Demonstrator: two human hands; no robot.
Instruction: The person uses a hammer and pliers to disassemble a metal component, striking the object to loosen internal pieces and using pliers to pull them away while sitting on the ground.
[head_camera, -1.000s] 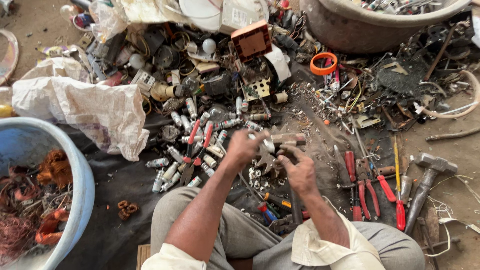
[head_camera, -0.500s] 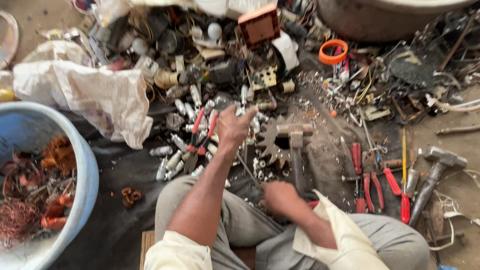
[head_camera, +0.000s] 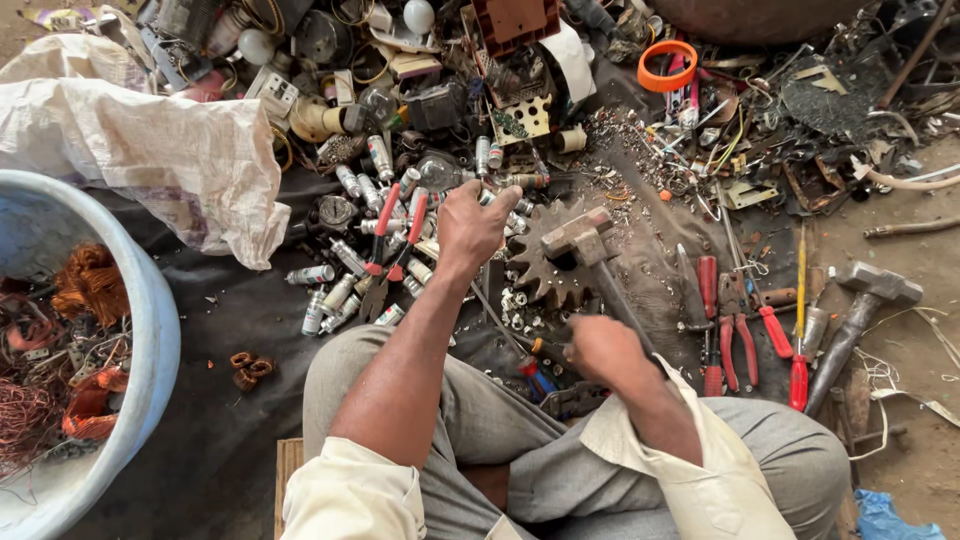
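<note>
I sit on the ground with scrap parts spread before my knees. My right hand (head_camera: 603, 352) grips the handle of a hammer (head_camera: 577, 237), whose head rests on a rusty toothed gear (head_camera: 550, 272). My left hand (head_camera: 474, 224) reaches forward to the gear's left edge, its fingers closed over a small metal part that I cannot make out. Red-handled pliers (head_camera: 396, 240) lie just left of that hand among several small silver cylinders (head_camera: 333, 292).
A blue tub (head_camera: 146, 330) with copper wire stands at the left, a white woven sack (head_camera: 160, 150) behind it. Red-handled pliers and screwdrivers (head_camera: 742, 335) and a second hammer (head_camera: 862, 300) lie at the right. An orange tape ring (head_camera: 667, 66) sits far back among scrap.
Both hands were together over the gear a second ago. My right hand has pulled back toward my lap holding the hammer handle, while the left stays forward at the gear.
</note>
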